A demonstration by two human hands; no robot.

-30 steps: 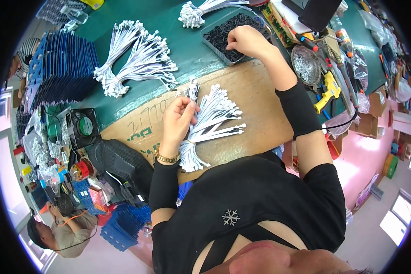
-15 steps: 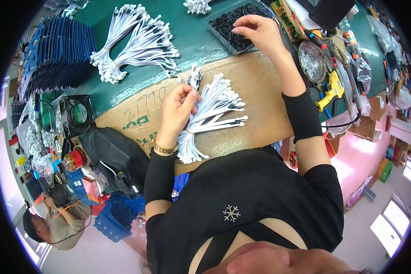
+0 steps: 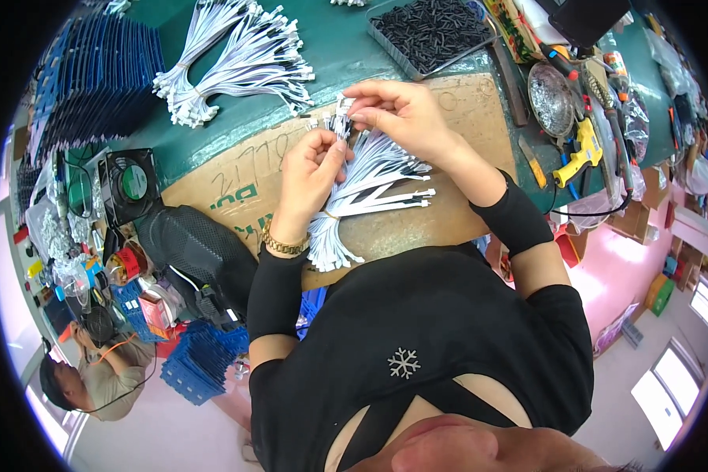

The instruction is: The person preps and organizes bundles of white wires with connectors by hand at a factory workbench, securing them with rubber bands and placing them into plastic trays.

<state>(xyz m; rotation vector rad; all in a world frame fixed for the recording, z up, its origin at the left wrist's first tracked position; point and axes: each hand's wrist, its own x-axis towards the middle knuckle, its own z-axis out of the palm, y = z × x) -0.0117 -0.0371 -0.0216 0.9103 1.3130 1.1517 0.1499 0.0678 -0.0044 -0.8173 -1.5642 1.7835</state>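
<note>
A bundle of flat white cables (image 3: 381,169) with small white plugs lies on the cardboard, tied near its lower end. My left hand (image 3: 313,169) is closed round several of these cables at the bundle's upper left, their ends (image 3: 340,124) standing up past the fingers. Black pieces show among those ends. My right hand (image 3: 397,114) meets them from the right, thumb and fingers pinched at a white plug; whatever is between the fingertips is too small to make out. Beyond it stands a clear tray (image 3: 393,53) of short black tube-like pieces (image 3: 436,35).
Brown cardboard (image 3: 236,169) covers the near part of the green table (image 3: 334,47). More white cable bundles (image 3: 248,67) lie at the far left, beside stacked blue panels (image 3: 94,82). At right are a yellow glue gun (image 3: 580,149), a metal pan (image 3: 552,98) and a cutter knife (image 3: 532,161).
My right hand has come from over the tray of black pieces, towards me and left, to the cable ends at my left hand. The left hand keeps its hold on the cables.
</note>
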